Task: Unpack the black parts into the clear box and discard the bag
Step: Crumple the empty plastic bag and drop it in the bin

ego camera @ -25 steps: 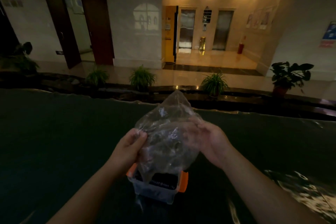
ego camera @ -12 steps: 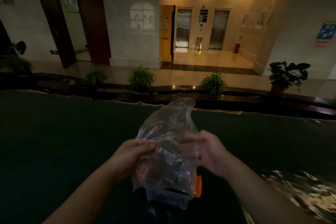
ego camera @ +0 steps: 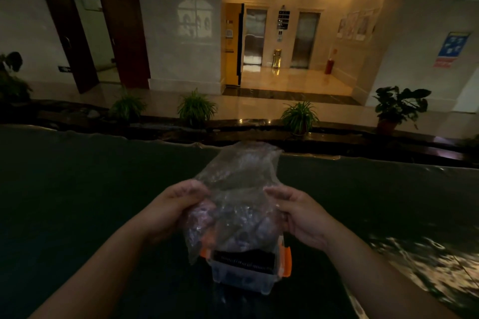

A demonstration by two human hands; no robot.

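A crumpled clear plastic bag (ego camera: 241, 189) hangs upright over a small clear box (ego camera: 242, 276) with orange side latches (ego camera: 286, 261). My left hand (ego camera: 178, 204) pinches the bag's left edge and my right hand (ego camera: 298, 215) pinches its right edge. The bag's lower end droops onto the box's open top. Black ribbed parts (ego camera: 245, 259) lie inside the box along its near side. Dim light hides whether any parts remain in the bag.
The box stands on a dark table surface (ego camera: 77, 202) whose far edge runs across the middle of the view. Glare patches lie on the table at the right (ego camera: 425, 261). Potted plants (ego camera: 299, 116) and a lit lobby sit beyond.
Both hands have spread apart to the bag's two sides, stretching it wider. The bag sits a little lower over the box, and the black parts in the box show more.
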